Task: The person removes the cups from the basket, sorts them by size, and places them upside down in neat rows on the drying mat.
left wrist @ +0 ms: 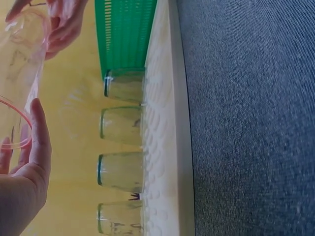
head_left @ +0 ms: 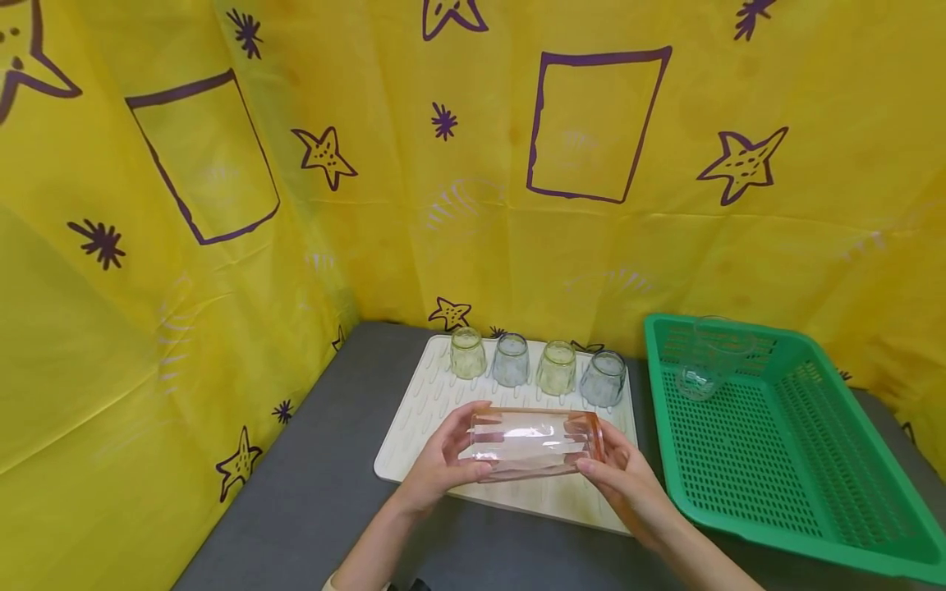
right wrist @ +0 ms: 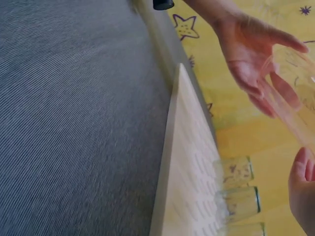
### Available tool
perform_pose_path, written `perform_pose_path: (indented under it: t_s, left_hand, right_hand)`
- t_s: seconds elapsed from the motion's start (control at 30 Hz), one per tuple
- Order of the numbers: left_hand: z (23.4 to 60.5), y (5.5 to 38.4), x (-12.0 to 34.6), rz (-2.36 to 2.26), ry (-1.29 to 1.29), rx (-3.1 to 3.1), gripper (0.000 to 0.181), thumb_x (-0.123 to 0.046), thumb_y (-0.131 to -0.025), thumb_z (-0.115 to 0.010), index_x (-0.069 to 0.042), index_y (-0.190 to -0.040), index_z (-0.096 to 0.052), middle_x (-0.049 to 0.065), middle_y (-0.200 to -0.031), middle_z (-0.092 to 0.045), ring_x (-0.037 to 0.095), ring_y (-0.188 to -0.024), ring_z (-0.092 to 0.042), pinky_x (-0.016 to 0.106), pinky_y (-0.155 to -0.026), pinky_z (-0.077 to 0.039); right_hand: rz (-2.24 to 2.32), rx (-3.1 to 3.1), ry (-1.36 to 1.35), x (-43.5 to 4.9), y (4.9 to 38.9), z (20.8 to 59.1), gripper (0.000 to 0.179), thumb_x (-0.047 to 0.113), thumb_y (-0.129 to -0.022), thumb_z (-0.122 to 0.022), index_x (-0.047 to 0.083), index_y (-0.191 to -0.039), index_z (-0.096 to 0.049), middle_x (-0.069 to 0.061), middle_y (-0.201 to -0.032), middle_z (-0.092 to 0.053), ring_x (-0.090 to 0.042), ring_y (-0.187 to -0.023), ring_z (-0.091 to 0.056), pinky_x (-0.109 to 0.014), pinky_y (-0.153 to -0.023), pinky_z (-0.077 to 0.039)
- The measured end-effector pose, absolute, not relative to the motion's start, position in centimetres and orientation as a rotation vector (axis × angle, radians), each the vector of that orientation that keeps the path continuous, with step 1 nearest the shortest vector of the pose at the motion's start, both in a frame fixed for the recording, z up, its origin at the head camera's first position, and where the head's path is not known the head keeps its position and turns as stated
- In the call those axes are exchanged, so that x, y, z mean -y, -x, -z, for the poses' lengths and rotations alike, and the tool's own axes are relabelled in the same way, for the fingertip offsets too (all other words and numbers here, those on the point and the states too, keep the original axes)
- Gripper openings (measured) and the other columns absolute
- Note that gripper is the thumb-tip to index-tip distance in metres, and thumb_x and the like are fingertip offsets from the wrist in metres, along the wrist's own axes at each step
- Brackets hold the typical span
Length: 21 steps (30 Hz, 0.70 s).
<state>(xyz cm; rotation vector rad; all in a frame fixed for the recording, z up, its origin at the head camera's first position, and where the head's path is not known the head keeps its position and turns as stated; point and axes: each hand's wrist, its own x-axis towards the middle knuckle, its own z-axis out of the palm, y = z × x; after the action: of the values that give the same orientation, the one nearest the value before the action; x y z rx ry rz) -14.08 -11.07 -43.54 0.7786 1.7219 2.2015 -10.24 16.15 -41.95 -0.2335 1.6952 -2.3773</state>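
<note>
A tall pink-tinted drinking glass (head_left: 534, 444) lies sideways in the air between both hands, above the front of a cream drying mat (head_left: 414, 427). My left hand (head_left: 447, 460) grips its left end, thumb in front and fingers behind. At the other end my right hand (head_left: 622, 476) holds it near the pink rim with thumb and fingers. In the left wrist view the glass (left wrist: 22, 59) shows at the left edge, with the left hand (left wrist: 29, 172) around one end. Behind the hands, several short glasses (head_left: 556, 368) in yellow-green and bluish tints stand upside down along the mat's back edge.
To the right stands a green plastic basket (head_left: 668, 460) with perforated sides. A clear stemmed glass (head_left: 698, 382) is inside at its back left. A grey table surface (head_left: 296, 492) lies under everything, and yellow patterned cloth (head_left: 384, 230) hangs behind and at the left.
</note>
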Motion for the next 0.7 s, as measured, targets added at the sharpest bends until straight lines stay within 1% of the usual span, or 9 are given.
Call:
perform_pose_path:
  t_s: [0.07, 0.13, 0.2, 0.27, 0.33, 0.43, 0.5, 0.57, 0.7]
  left_hand:
    - [43.5, 14.1, 11.3, -2.204, -0.764, -1.722, 0.069, -0.006, -0.085, -0.072, -0.006, -0.144, -0.037, 0.018, -0.138, -0.046, 0.033, -0.122, -0.053, 0.041, -0.09, -0.052]
    - [43.5, 14.2, 11.6, -2.192, -0.745, -1.739, 0.069, -0.007, -0.085, -0.072, -0.01, -0.145, -0.038, 0.02, -0.14, -0.043, 0.035, -0.125, -0.05, 0.041, -0.092, -0.051]
    - [43.5, 14.2, 12.0, -2.171, -0.708, -1.794, 0.069, -0.008, -0.086, -0.071, -0.01, -0.146, -0.037, 0.02, -0.142, -0.042, 0.036, -0.127, -0.047, 0.039, -0.094, -0.05]
    - [43.5, 14.3, 12.5, -2.155, -0.66, -1.883, 0.068, -0.007, -0.087, -0.07, -0.008, -0.146, -0.036, 0.02, -0.143, -0.041, 0.038, -0.129, -0.044, 0.035, -0.096, -0.048]
    - [43.6, 14.5, 13.1, -2.158, -0.583, -2.013, 0.064, -0.007, -0.089, -0.068, -0.006, -0.145, -0.038, 0.018, -0.143, -0.043, 0.039, -0.13, -0.043, 0.03, -0.096, -0.047]
    - [44.0, 15.2, 14.1, -2.199, -0.398, -2.236, 0.053, -0.009, -0.093, -0.065, -0.002, -0.141, -0.044, 0.018, -0.139, -0.049, 0.037, -0.129, -0.045, 0.026, -0.097, -0.045]
    - [44.3, 15.7, 14.9, -2.215, -0.223, -2.372, 0.047, -0.013, -0.095, -0.063, 0.0, -0.138, -0.047, 0.018, -0.135, -0.053, 0.034, -0.126, -0.049, 0.028, -0.098, -0.044]
    - [44.7, 16.2, 15.7, -2.203, -0.053, -2.462, 0.046, -0.016, -0.096, -0.063, 0.0, -0.136, -0.049, 0.019, -0.133, -0.054, 0.033, -0.125, -0.05, 0.035, -0.101, -0.042]
    - [45.6, 16.8, 17.2, -2.112, 0.187, -2.548, 0.05, -0.022, -0.095, -0.064, -0.001, -0.138, -0.047, 0.02, -0.137, -0.05, 0.034, -0.128, -0.046, 0.047, -0.106, -0.036]
  right_hand:
    - [2.397, -1.691, 0.194, -15.7, 10.5, 41.9, 0.07, -0.001, -0.091, -0.058, -0.005, -0.149, -0.02, -0.008, -0.139, -0.043, -0.013, -0.117, -0.053, -0.028, -0.096, -0.047]
    - [2.413, -1.693, 0.16, -15.2, 10.8, 41.8, 0.07, -0.001, -0.09, -0.058, -0.005, -0.15, -0.02, -0.013, -0.142, -0.039, -0.013, -0.118, -0.053, -0.028, -0.096, -0.047]
    - [2.411, -1.719, 0.095, -14.7, 11.2, 41.5, 0.071, 0.001, -0.09, -0.059, -0.004, -0.15, -0.022, -0.017, -0.145, -0.036, -0.014, -0.118, -0.053, -0.028, -0.094, -0.049]
    - [2.395, -1.771, 0.022, -14.2, 11.7, 41.2, 0.072, 0.004, -0.09, -0.061, -0.002, -0.15, -0.022, -0.02, -0.148, -0.034, -0.017, -0.121, -0.05, -0.028, -0.093, -0.049]
    - [2.357, -1.862, -0.049, -13.6, 12.3, 40.9, 0.073, 0.007, -0.089, -0.065, -0.001, -0.15, -0.025, -0.019, -0.149, -0.034, -0.021, -0.125, -0.046, -0.026, -0.093, -0.049]
    - [2.266, -2.057, -0.08, -12.7, 13.4, 40.8, 0.073, 0.011, -0.085, -0.072, -0.001, -0.147, -0.034, -0.018, -0.145, -0.042, -0.027, -0.129, -0.043, -0.027, -0.094, -0.048]
    - [2.19, -2.198, -0.066, -12.0, 14.2, 41.0, 0.071, 0.012, -0.081, -0.077, 0.001, -0.142, -0.043, -0.017, -0.138, -0.05, -0.028, -0.129, -0.043, -0.031, -0.095, -0.047]
    - [2.117, -2.317, -0.039, -11.3, 15.0, 41.2, 0.069, 0.015, -0.077, -0.081, 0.004, -0.138, -0.049, -0.014, -0.131, -0.056, -0.028, -0.126, -0.045, -0.036, -0.093, -0.048]
    - [1.979, -2.498, 0.003, -9.7, 16.4, 41.5, 0.071, 0.023, -0.072, -0.087, 0.009, -0.134, -0.054, -0.008, -0.123, -0.06, -0.024, -0.117, -0.051, -0.04, -0.089, -0.048]
